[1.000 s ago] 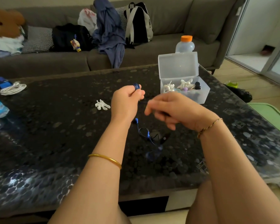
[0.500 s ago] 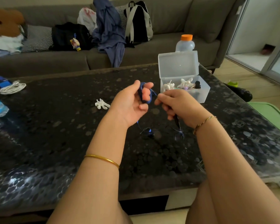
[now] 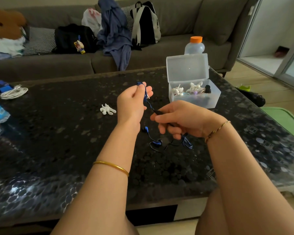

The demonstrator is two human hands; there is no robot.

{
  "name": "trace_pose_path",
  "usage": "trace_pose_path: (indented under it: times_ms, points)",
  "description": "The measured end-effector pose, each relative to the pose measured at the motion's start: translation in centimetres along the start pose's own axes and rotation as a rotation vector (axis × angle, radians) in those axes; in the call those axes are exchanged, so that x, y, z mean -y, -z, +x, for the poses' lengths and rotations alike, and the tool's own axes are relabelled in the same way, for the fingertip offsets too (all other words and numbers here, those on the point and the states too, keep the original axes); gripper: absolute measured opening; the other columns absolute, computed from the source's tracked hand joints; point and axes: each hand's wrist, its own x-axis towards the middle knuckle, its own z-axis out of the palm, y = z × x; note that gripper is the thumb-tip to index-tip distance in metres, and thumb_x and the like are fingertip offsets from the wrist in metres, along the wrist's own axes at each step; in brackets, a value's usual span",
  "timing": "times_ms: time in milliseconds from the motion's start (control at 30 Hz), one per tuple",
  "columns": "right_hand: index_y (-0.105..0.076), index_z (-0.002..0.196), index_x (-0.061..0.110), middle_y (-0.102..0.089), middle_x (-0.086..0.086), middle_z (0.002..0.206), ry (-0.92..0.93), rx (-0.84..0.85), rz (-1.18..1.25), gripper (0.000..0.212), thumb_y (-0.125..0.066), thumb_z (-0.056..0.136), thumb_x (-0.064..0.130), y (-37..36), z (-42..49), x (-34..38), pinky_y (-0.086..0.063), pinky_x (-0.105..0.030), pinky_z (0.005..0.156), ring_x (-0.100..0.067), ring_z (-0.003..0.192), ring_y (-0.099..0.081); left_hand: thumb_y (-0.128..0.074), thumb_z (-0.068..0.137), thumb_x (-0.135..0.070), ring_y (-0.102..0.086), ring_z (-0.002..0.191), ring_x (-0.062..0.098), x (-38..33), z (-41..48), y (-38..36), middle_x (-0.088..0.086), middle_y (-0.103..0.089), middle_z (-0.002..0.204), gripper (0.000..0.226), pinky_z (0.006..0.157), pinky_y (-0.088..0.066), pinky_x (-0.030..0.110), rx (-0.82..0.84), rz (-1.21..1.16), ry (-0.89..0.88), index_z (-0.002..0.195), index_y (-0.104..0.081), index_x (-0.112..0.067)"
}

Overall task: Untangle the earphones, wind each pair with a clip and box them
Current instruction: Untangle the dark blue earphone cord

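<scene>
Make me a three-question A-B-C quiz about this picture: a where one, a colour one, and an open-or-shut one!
1. Where does the loose white clip lie? A on the sofa; B on the dark table; C on the floor.
2. What colour is the earphone cord between the left hand and right hand? A red; B yellow; C blue.
3. How is the lid of the clear box? A open; B shut; C missing.
Answers: B, it lies on the tabletop beside the left hand; C, blue loops wrap the fingers; A, the lid stands upright.

The worktop (image 3: 49,141) offers passing room across the frame's lower left, while the open box (image 3: 193,101) upper right and white clip (image 3: 107,109) mid-frame obstruct.
</scene>
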Motion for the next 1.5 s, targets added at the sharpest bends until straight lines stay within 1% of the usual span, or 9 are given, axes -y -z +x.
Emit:
trace_pose_path:
  times_ms: [167, 300, 400, 467, 567, 667, 867, 1133, 1500]
  points:
    - [-0.045, 0.123, -0.013, -0.061, -0.008, 0.065, -0.040, 0.013, -0.140, 0.037, -0.046, 0.098, 0.013, -0.4, -0.2, 0.0, -0.039, -0.017, 0.035, -0.006, 0.032, -0.037, -0.043, 0.102, -0.020, -0.070, 0.091, 0.005, -0.4, 0.1, 0.2, -0.002, -0.071, 0.098, 0.019, 0.049, -0.034, 0.014, 0.028, -0.360, 0.206, 0.100, -0.061, -0.017]
    - [-0.047, 0.122, -0.010, -0.060, -0.006, 0.062, -0.008, 0.006, -0.198, 0.036, -0.046, 0.098, 0.017, -0.5, 0.0, 0.2, -0.031, -0.021, 0.037, -0.008, 0.031, -0.034, -0.044, 0.101, -0.023, -0.066, 0.086, -0.007, 0.5, 0.2, 0.1, -0.014, -0.068, 0.093, 0.020, 0.062, -0.045, 0.010, 0.066, 0.077, -0.032, 0.105, -0.064, -0.023]
    - [-0.054, 0.117, -0.006, -0.057, -0.006, 0.059, 0.034, -0.027, -0.193, 0.029, -0.049, 0.095, 0.011, 0.1, -0.3, 0.2, -0.032, -0.020, 0.037, -0.010, 0.035, -0.033, -0.044, 0.100, -0.023, -0.065, 0.096, 0.005, 1.5, 0.6, 0.4, -0.010, -0.068, 0.098, 0.025, 0.090, -0.051, 0.032, 0.136, 0.457, -0.223, 0.105, -0.068, -0.018]
    - [-0.058, 0.112, -0.005, -0.058, -0.007, 0.059, 0.080, -0.069, -0.170, 0.022, -0.050, 0.093, 0.005, 0.5, -0.6, 0.2, -0.035, -0.018, 0.037, -0.010, 0.038, -0.033, -0.042, 0.100, -0.025, -0.063, 0.094, 0.015, 1.8, 0.7, 0.4, 0.000, -0.069, 0.100, 0.028, 0.083, -0.052, 0.038, 0.146, 0.698, -0.259, 0.100, -0.067, -0.013]
    - [-0.061, 0.103, 0.004, -0.063, -0.008, 0.065, 0.174, -0.218, -0.129, 0.015, -0.051, 0.091, 0.000, 0.9, -0.9, 0.1, -0.037, -0.016, 0.038, -0.009, 0.040, -0.037, -0.037, 0.101, -0.030, -0.060, 0.080, 0.013, 1.8, 0.5, 0.3, 0.003, -0.067, 0.089, 0.033, 0.067, -0.043, 0.028, 0.187, 0.825, -0.215, 0.091, -0.064, -0.013]
    - [-0.062, 0.100, 0.006, -0.067, -0.004, 0.069, 0.267, -0.408, -0.170, 0.012, -0.054, 0.092, 0.004, 1.5, -0.6, -0.1, -0.038, -0.015, 0.040, -0.003, 0.041, -0.046, -0.032, 0.101, -0.036, -0.061, 0.072, 0.012, 1.1, 0.2, -0.1, 0.000, -0.068, 0.078, 0.041, 0.068, -0.044, 0.028, 0.263, 0.612, -0.058, 0.089, -0.064, -0.014]
    - [-0.067, 0.099, 0.013, -0.063, 0.000, 0.068, 0.323, -0.600, -0.146, 0.012, -0.057, 0.092, 0.012, 2.0, 0.6, -0.7, -0.042, -0.018, 0.047, 0.002, 0.044, -0.048, -0.044, 0.098, -0.041, -0.043, 0.050, 0.007, 0.2, 0.2, 0.1, -0.004, -0.052, 0.058, 0.044, 0.040, -0.027, 0.019, 0.408, 0.226, 0.298, 0.079, -0.068, -0.010]
    - [-0.062, 0.085, 0.017, -0.060, -0.006, 0.068, 0.216, -0.525, -0.114, 0.020, -0.047, 0.098, 0.017, 1.0, 1.4, -0.9, -0.044, -0.017, 0.042, -0.008, 0.038, -0.047, -0.057, 0.092, -0.024, -0.051, 0.053, 0.002, -0.4, 0.0, 1.0, -0.007, -0.056, 0.065, 0.017, 0.039, -0.023, 0.011, 0.527, -0.376, 0.559, 0.089, -0.064, -0.010]
    - [-0.061, 0.101, 0.014, -0.056, -0.006, 0.076, -0.033, -0.323, -0.280, 0.017, -0.045, 0.098, 0.018, -0.2, 1.9, -1.3, -0.042, -0.018, 0.039, -0.011, 0.044, -0.043, -0.059, 0.093, -0.025, -0.068, 0.072, 0.004, -0.3, 0.2, 0.6, -0.001, -0.074, 0.088, 0.020, 0.044, -0.039, 0.008, 0.250, -0.750, 0.599, 0.105, -0.066, -0.010]
